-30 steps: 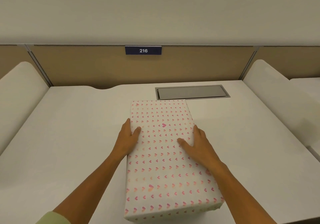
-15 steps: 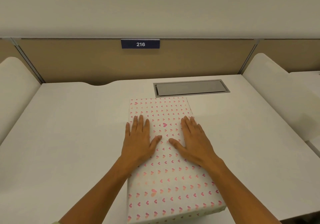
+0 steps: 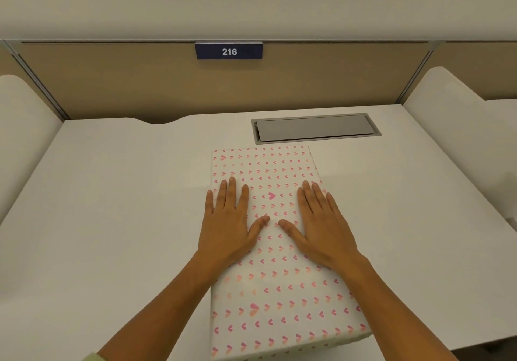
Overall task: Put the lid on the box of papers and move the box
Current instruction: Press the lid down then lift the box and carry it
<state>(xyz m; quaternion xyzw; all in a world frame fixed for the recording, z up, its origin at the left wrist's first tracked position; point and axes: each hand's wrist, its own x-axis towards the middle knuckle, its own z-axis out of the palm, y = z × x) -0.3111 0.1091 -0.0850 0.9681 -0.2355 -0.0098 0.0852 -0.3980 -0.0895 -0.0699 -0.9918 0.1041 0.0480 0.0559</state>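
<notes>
Two hands lie flat on the lid [image 3: 275, 271], palms down, fingers spread wide and holding nothing. Left hand [image 3: 226, 225] rests on the lid's left part, its outer edge reaching over the lid's left side. Right hand [image 3: 324, 227] rests on the right part, little finger at the lid's right edge. The two thumbs point inward toward each other, close but apart, a little nearer than the big pink heart at mid-lid.

Lid: white, printed with rows of small pink and orange hearts. It sits on the box and covers it fully; only the wrapped outer surface shows, no papers visible. The seam between lid and box cannot be made out.

Box position: on the white bench [image 3: 112, 220], roughly central, long axis running from the person away toward the grey hatch [image 3: 314, 128]. The far short end stops just short of the hatch, apart from it. The near short end lies at the near bench edge; whether it overhangs cannot be told. The axis is turned slightly, with the near end lying further right than the far end.

Beyond the hatch stands a tan partition [image 3: 126, 81] bearing a dark blue plate [image 3: 228, 51] reading 216, left of the hatch line.

Both forearms are bare; a pale green sleeve [image 3: 91, 357] shows at the left arm's lower edge.
</notes>
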